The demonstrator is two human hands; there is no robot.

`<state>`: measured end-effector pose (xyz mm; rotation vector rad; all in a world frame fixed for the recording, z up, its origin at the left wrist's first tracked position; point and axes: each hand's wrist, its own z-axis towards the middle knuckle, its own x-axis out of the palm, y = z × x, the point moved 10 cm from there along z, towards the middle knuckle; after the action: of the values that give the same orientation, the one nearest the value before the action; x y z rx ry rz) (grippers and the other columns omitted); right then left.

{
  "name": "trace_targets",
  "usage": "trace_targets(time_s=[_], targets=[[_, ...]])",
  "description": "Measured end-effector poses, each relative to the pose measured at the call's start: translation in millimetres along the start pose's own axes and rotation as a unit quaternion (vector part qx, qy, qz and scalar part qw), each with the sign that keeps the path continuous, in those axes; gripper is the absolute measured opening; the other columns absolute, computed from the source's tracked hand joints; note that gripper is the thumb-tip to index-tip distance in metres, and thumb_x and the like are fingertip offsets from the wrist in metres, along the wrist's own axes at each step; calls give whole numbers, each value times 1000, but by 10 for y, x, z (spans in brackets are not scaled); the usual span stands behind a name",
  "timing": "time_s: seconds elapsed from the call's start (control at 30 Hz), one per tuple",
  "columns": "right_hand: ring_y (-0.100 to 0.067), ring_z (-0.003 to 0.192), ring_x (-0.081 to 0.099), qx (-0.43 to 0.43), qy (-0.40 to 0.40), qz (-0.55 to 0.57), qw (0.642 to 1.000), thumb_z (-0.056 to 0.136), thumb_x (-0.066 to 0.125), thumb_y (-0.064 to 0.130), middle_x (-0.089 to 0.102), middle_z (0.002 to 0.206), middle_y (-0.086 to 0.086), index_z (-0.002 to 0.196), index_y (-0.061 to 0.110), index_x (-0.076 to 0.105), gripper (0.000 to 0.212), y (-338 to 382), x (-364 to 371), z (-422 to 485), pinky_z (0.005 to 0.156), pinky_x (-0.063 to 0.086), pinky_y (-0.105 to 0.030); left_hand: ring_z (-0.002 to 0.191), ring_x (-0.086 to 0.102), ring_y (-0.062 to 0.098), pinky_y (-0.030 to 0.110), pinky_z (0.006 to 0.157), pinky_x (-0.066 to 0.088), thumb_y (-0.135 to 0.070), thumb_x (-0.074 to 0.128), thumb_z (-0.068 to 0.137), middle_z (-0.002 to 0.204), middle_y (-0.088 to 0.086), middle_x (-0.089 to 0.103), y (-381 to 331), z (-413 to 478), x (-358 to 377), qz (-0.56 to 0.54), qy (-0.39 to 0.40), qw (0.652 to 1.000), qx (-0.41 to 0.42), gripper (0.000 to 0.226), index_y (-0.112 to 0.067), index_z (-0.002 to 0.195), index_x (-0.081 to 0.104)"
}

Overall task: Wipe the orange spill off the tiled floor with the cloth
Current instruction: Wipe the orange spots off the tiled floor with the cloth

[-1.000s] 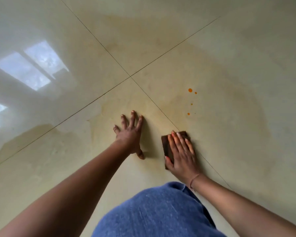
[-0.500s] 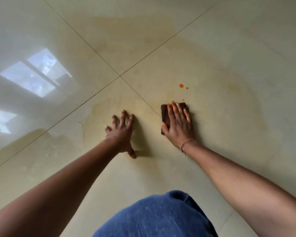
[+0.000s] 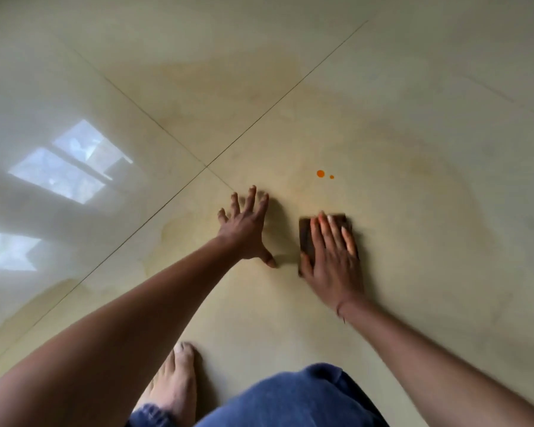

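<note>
Two small orange drops of the spill (image 3: 320, 173) sit on the glossy beige tiled floor (image 3: 413, 124), just beyond my hands. A dark brown folded cloth (image 3: 306, 238) lies flat on the floor a little nearer than the drops. My right hand (image 3: 332, 257) presses flat on top of the cloth, fingers pointing away from me, covering most of it. My left hand (image 3: 244, 228) rests on the bare tile to the left of the cloth, fingers spread, holding nothing.
Grout lines cross at a joint (image 3: 206, 166) up and left of my left hand. My bare foot (image 3: 174, 383) and blue-trousered knee (image 3: 290, 399) are at the bottom. Window light reflects on the floor (image 3: 68, 167) at left.
The two smaller drops nearer me are gone from the tile where the cloth passed. My right hand with the cloth has drawn back from the drops. A foot has come into view.
</note>
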<state>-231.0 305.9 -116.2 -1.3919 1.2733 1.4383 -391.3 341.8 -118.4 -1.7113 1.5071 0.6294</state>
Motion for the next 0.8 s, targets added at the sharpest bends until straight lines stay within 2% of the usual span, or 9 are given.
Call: trace_targets(time_s=[0.1,0.2,0.27,0.4,0.47,0.6,0.63,0.73,0.8], targets=[[-24,145,25,-41,17,4,999,87,38,46,29,157,-10,149,8,32,73,-98,58,-204,118,18,-42,141,-22,42,70,109,6,-54,89,48,156,5,-28,-133,263,-127,-6,9,1000,17,149,-24,150,-15],[-24,145,25,38,-12,-7,999,87,33,48,31,156,-12,146,7,37,72,-312,-92,754,119,14,-41,140,-23,44,72,107,7,-54,89,47,155,6,-30,-158,391,-64,11,29,999,18,150,-24,151,-15],[-23,146,22,83,-15,-3,996,87,29,50,28,157,-12,148,8,34,74,-414,-116,1055,119,11,-40,140,-24,44,71,108,6,-53,89,47,155,5,-31,-122,431,-34,9,21,1000,18,150,-24,151,-16],[-22,148,16,-13,19,-29,999,91,36,48,22,159,-10,151,9,26,72,-288,-33,140,120,13,-42,138,-28,42,71,107,0,-48,90,50,154,5,-32,-131,424,-35,-17,19,999,27,148,-25,150,-17],[-23,147,18,-17,15,-20,1000,90,37,48,24,159,-10,151,9,27,73,-419,-29,319,120,13,-41,138,-29,42,71,107,0,-46,91,50,154,4,-33,-137,422,-40,-16,21,999,24,149,-24,150,-18],[-23,147,19,117,-8,-7,993,88,36,48,24,159,-11,150,10,27,74,-438,-217,1668,120,8,-39,139,-27,42,70,107,0,-48,91,45,154,3,-32,-117,464,-7,-19,11,1000,22,153,-24,150,-17],[-23,147,18,109,1,-11,994,89,37,47,23,159,-11,151,9,26,73,-349,-157,1673,120,8,-40,139,-27,41,69,107,-1,-47,91,46,155,3,-32,-120,464,-5,-23,12,999,22,152,-24,151,-16],[-23,147,17,-39,23,-31,998,92,38,47,21,159,-10,152,9,24,72,-121,-29,758,120,13,-43,139,-28,41,70,107,-2,-43,92,49,155,3,-32,-122,434,-27,-36,8,999,26,150,-23,150,-16],[-22,148,17,-78,30,-22,996,91,35,48,19,160,-8,152,11,23,73,-358,-50,373,120,12,-42,138,-30,41,71,107,-2,-44,91,49,154,3,-33,-129,419,-36,-39,15,999,25,150,-22,150,-18]])
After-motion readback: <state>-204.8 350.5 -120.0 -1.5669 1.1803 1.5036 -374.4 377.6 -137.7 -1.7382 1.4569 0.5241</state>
